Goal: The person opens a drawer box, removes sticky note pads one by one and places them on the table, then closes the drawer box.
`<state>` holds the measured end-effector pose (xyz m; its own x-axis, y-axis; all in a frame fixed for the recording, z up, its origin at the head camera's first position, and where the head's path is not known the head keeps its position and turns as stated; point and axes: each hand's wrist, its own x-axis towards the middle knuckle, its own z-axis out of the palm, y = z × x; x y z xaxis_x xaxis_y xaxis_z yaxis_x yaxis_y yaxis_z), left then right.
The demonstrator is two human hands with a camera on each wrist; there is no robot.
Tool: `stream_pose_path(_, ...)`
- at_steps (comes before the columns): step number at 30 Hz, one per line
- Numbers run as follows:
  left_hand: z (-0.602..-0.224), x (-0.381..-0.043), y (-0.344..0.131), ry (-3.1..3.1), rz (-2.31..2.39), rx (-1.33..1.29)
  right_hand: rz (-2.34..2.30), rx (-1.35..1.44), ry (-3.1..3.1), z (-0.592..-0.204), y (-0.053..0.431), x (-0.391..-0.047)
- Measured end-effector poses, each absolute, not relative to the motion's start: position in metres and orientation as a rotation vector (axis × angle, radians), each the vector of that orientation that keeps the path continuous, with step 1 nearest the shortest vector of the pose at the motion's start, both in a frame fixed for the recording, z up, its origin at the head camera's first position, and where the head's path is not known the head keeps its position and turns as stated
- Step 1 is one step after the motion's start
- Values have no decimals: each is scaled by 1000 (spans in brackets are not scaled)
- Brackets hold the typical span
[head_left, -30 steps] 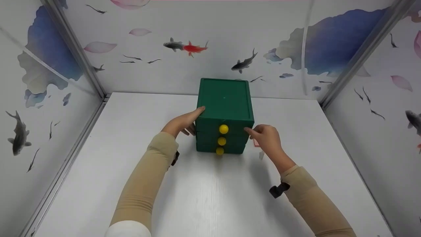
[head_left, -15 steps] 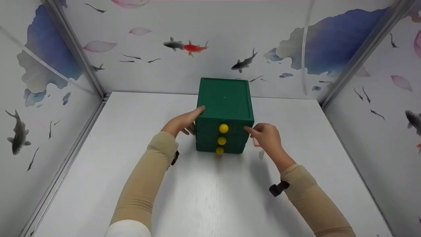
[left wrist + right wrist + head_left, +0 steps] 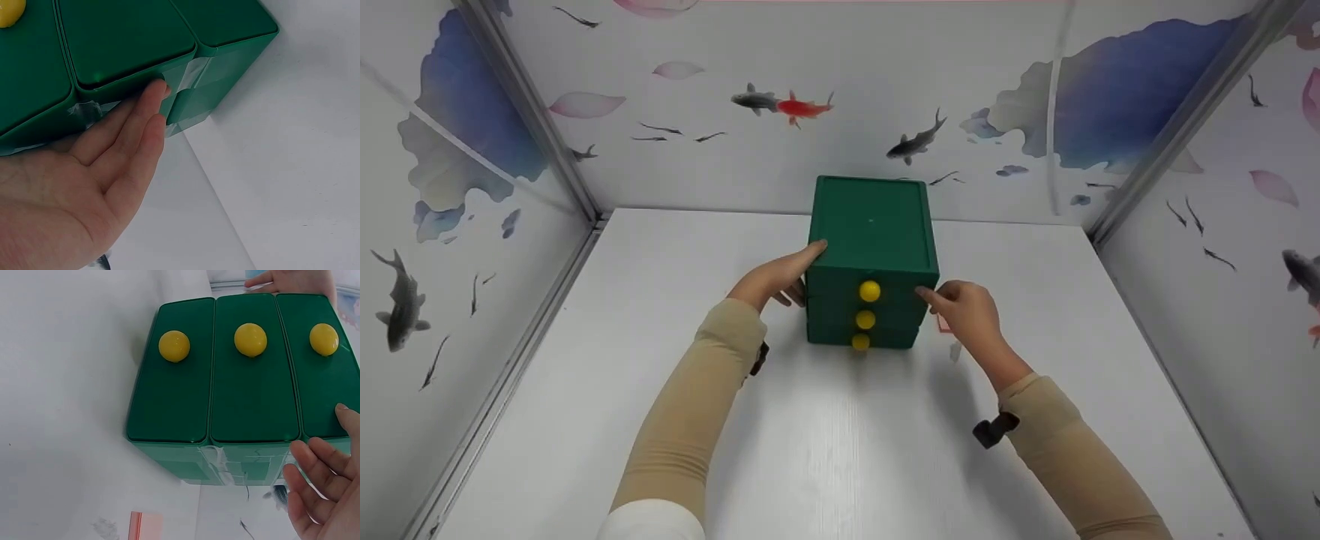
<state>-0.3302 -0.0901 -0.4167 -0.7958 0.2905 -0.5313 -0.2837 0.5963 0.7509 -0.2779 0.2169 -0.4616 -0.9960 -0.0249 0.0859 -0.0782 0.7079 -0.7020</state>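
A green three-drawer box (image 3: 872, 225) stands on the white table. Each drawer front carries a round yellow knob (image 3: 870, 291), and all drawers are closed. My left hand (image 3: 776, 279) rests on the box's left side, thumb on the top edge; in the left wrist view its fingers (image 3: 143, 135) lie extended along the taped side. On the other side my right hand (image 3: 967, 311) puts its thumb against the top drawer's front near the right edge. The right wrist view shows that hand's other fingers (image 3: 318, 481) loosely bent beside the box's side.
Just right of the box, partly behind the right hand, lies a flat pinkish-red piece (image 3: 147, 526). A pale grey mark (image 3: 955, 352) shows near it. Clear tape (image 3: 222, 464) spans the seams between drawers. Printed wall panels (image 3: 675, 172) enclose the table at the back and sides.
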Motion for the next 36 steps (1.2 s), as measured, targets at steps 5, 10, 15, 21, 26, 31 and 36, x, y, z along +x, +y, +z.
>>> stream_pose_path(5, -416, -330, -90, 2193, 1185, 11, 1211, 74, -2853, -464, 215, -272)
stream_pose_path(10, -416, -330, -91, 2199, 1176, 9, 1236, 98, -2886, -469, 210, -263)
stream_pose_path(15, -416, -330, -91, 2196, 1178, 7, 1316, 134, -2901, -476, 199, -258)
stream_pose_path(21, -418, -331, -91, 2197, 1177, 0, 1447, 88, -2909, -486, 183, -258)
stream_pose_path(26, -417, -331, -92, 2194, 1179, -21, 1500, 59, -2896, -494, 171, -259)
stream_pose_path(31, -416, -331, -92, 2193, 1180, 9, 1517, 33, -2904, -502, 160, -261)
stream_pose_path(36, -417, -330, -91, 2192, 1187, 22, 1526, 28, -2924, -509, 152, -262)
